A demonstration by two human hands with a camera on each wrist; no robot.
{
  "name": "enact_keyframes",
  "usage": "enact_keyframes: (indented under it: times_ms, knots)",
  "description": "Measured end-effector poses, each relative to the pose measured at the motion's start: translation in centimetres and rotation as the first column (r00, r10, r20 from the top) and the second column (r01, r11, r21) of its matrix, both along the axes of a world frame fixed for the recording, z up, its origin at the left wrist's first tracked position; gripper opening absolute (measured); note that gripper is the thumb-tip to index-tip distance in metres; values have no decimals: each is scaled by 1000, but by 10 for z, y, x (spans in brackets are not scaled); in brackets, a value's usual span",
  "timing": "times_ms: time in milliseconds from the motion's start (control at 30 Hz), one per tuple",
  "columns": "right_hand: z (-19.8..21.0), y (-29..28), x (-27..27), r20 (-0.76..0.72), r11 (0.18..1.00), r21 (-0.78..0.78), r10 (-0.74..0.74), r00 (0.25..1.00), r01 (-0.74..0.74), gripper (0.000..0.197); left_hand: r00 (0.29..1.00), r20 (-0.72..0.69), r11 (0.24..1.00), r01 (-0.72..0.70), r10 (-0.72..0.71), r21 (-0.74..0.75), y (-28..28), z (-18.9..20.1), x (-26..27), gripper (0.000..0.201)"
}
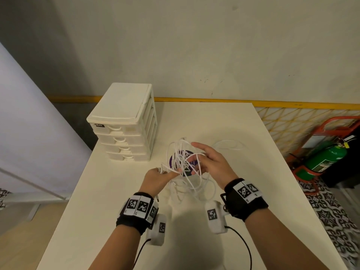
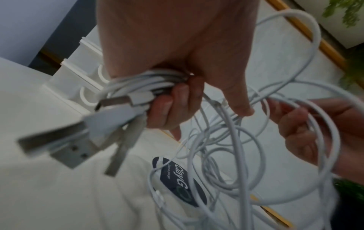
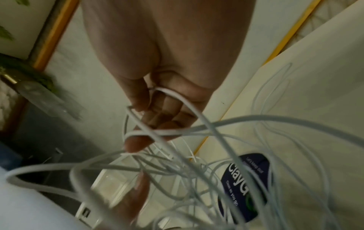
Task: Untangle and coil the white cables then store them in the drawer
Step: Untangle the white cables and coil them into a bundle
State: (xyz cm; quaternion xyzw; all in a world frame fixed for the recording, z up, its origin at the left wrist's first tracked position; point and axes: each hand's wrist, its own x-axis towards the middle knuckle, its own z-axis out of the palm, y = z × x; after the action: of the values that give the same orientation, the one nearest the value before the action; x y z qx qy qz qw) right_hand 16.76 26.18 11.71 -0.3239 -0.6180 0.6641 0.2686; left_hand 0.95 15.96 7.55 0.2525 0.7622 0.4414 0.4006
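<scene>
Over the table (image 1: 243, 145), right of the drawers (image 1: 124, 131): both hands up in the cable tangle.

Left hand (image 1: 158, 177) clenched round a bunch of plug ends, USB plugs (image 2: 59, 146) sticking out past the fist. Right hand (image 1: 209, 162) has fingers half-curled, strands hooked over them and one pinched by the thumb. Cables (image 1: 187, 168) hang between the hands, above a dark round sticker (image 1: 173, 159) right of the drawers, tails on the table. Loose loops lie on the right hand's side, running away from the left fist; likely the right hand draws a strand out that way. Drawers all closed. One more cable (image 1: 229, 145) lies further right.
</scene>
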Motion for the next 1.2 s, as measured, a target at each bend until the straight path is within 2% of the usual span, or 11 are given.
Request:
enact_keyframes:
  times_ms: [200, 300, 433, 667, 733, 800, 833, 933, 1000, 1067, 1200]
  knots:
    - [11, 1, -2, -94, 997, -36, 69, 993, -73, 35, 990, -78, 993, 117, -119, -23, -1, -1, 7, 25]
    - [15, 15, 5, -137, 989, -30, -150, 979, 148, 29, 991, -124, 997, -58, 51, -57, -3, -2, -13, 23]
    - [10, 48, 35, -159, 834, -130, -552, 819, 537, 25, 919, -175, 931, -363, 353, -32, -25, -7, -69, 29]
    - [-33, 72, 44, 188, 578, -327, -735, 651, 747, 39, 877, -111, 882, -471, 467, -9, -35, -8, -90, 32]
    - [-43, 70, 42, 334, 635, -183, -678, 655, 751, 37, 902, -40, 902, -431, 430, -4, -31, -4, -83, 27]
    - [-43, 58, 36, 457, 764, 145, -615, 642, 629, 40, 944, -2, 943, -330, 330, 35, -25, 4, -70, 21]
    - [-38, 47, 30, 407, 789, 288, -614, 676, 543, 39, 962, -3, 961, -272, 273, 56, -21, 8, -62, 20]
    - [-20, 10, 2, 169, 809, 542, -371, 913, 228, 23, 991, -1, 984, -133, 134, 114, -7, 18, -39, 23]
    - [-17, -10, -15, 277, 863, 499, -70, 958, -82, 21, 996, 45, 984, -86, 80, 154, 0, 25, -27, 25]
    - [-27, -19, -28, 466, 848, 436, 73, 882, -300, 45, 993, 117, 980, -46, 23, 193, 3, 31, -18, 27]
    - [-43, -17, -32, 454, 837, 502, -40, 890, -219, 27, 989, 150, 978, -35, 3, 208, -2, 39, -19, 29]
